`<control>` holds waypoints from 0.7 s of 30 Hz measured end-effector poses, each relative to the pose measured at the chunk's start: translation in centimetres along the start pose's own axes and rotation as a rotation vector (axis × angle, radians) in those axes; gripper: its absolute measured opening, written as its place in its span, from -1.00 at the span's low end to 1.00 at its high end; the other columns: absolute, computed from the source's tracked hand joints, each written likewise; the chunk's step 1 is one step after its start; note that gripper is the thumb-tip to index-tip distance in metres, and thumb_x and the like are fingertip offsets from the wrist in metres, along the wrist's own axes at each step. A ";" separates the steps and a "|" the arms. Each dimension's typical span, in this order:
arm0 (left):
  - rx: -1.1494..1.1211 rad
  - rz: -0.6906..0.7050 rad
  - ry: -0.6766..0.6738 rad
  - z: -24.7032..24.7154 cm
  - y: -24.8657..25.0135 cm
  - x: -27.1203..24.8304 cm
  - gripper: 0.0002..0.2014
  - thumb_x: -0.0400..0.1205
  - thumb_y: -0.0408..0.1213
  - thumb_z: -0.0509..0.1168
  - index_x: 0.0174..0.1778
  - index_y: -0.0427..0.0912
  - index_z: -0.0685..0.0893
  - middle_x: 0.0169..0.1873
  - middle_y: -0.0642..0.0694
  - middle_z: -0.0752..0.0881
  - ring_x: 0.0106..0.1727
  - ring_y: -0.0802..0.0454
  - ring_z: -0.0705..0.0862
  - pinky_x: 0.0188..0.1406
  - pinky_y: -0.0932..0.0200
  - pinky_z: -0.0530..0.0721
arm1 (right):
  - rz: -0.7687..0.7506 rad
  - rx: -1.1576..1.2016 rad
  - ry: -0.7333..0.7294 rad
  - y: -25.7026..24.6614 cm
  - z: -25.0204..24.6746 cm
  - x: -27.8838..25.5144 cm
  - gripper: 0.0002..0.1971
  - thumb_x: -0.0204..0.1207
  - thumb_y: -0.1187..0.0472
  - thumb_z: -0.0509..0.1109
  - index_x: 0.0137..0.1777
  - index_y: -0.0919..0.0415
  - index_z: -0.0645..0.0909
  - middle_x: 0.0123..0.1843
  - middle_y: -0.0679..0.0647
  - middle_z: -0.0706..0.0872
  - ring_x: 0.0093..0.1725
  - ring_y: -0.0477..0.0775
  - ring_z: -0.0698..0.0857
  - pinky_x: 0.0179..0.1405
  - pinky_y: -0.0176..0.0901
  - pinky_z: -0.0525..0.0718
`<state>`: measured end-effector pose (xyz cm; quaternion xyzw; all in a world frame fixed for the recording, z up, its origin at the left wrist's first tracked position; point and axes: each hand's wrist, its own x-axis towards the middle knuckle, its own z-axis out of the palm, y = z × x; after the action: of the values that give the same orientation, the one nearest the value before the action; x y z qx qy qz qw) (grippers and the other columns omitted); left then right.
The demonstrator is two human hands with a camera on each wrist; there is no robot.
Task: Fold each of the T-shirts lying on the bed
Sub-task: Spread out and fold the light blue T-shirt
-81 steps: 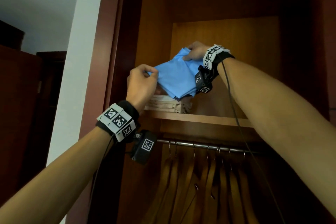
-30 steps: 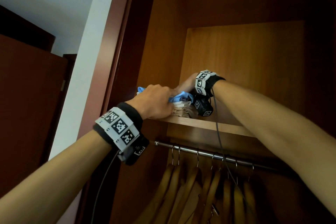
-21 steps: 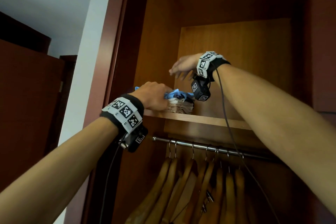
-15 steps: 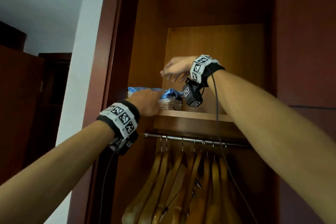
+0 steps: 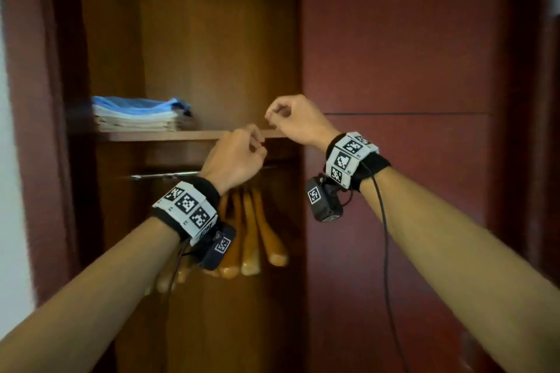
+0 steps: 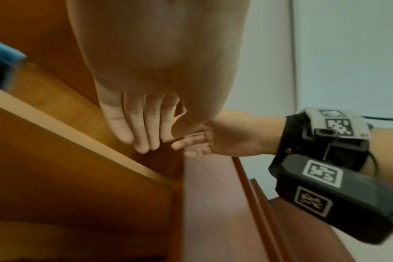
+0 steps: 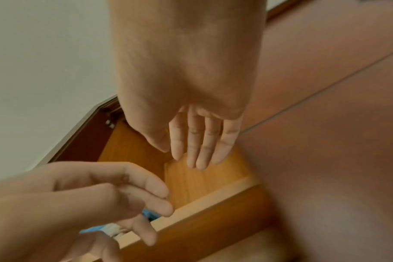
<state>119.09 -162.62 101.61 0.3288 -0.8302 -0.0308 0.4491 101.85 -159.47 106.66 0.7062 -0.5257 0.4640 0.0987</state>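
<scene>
A blue shirt (image 5: 136, 101) lies folded on top of a small stack (image 5: 136, 119) of pale folded cloth on the wardrobe shelf (image 5: 194, 135), at its left end. That shirt looks done and stowed. The bed is not in view, so whether more shirts wait there cannot be told; if any do, the next step is probably a walk back for one.

Both hands are raised in front of the shelf's right end, close to each other and well apart from the stack. The left hand (image 5: 235, 157) is lower, just below the shelf edge, back of the hand toward the head camera, its grip loose and holding nothing. The right hand (image 5: 295, 121) is a little higher and to the right, in front of the closed door panel (image 5: 394, 70), fingers (image 7: 202, 141) hanging relaxed and close together, its grip also holding nothing. Both forearms slant up from the lower corners of the head view. Wooden hangers (image 5: 251, 236) hang on the rail (image 5: 163, 175) under the shelf.
</scene>
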 end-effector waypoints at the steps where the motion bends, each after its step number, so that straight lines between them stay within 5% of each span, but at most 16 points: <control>1: -0.032 0.021 -0.020 1.9 1.5 -0.3 -0.92 0.62 -0.20 0.30 -0.04 0.09 0.63 -0.13 0.17 0.72 -0.01 0.03 0.72 0.14 -0.08 0.72 | 0.044 -0.010 0.033 1.3 -1.7 -2.2 -0.88 0.61 0.08 0.40 -0.11 -0.05 0.77 -0.13 -0.13 0.83 -0.07 -0.09 0.79 0.10 -0.10 0.74; 10: -0.384 0.296 -0.242 20.7 25.9 -6.1 -0.86 0.60 -0.19 0.26 0.02 0.07 0.66 -0.15 0.26 0.70 0.09 -0.02 0.69 0.17 -0.11 0.72 | 0.461 -0.378 0.235 12.5 -23.4 -27.4 -0.90 0.58 0.14 0.40 -0.11 0.07 0.75 -0.22 -0.07 0.82 -0.17 -0.14 0.77 -0.10 -0.35 0.60; 14: -0.564 0.406 -0.347 27.1 39.4 -10.2 -0.83 0.59 -0.21 0.25 0.05 -0.01 0.68 -0.16 0.18 0.73 0.04 -0.06 0.72 0.10 -0.07 0.74 | 0.640 -0.532 0.298 13.6 -35.1 -39.3 -0.88 0.57 0.13 0.38 -0.09 0.05 0.76 -0.22 -0.09 0.82 -0.19 -0.20 0.76 -0.21 -0.42 0.63; 17: -0.663 0.468 -0.413 30.7 48.8 -13.9 -0.80 0.54 -0.05 0.26 0.05 0.10 0.67 -0.11 0.21 0.75 -0.08 0.09 0.75 0.05 -0.10 0.78 | 0.739 -0.645 0.324 13.1 -43.0 -48.0 -0.89 0.58 0.10 0.37 -0.12 -0.01 0.73 -0.24 -0.15 0.79 -0.22 -0.28 0.73 -0.30 -0.49 0.56; 21: -0.806 0.521 -0.474 35.3 60.0 -20.0 -0.70 0.55 0.08 0.28 0.13 0.09 0.69 -0.04 0.19 0.77 -0.06 0.12 0.76 0.05 -0.10 0.80 | 0.851 -0.782 0.333 12.0 -52.0 -58.4 -0.87 0.56 0.08 0.35 -0.09 0.01 0.73 -0.20 -0.13 0.80 -0.19 -0.14 0.75 -0.15 -0.16 0.72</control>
<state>68.52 -112.90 86.89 -0.1027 -0.8854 -0.3081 0.3324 62.14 -94.02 86.78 0.2629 -0.8714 0.3392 0.2376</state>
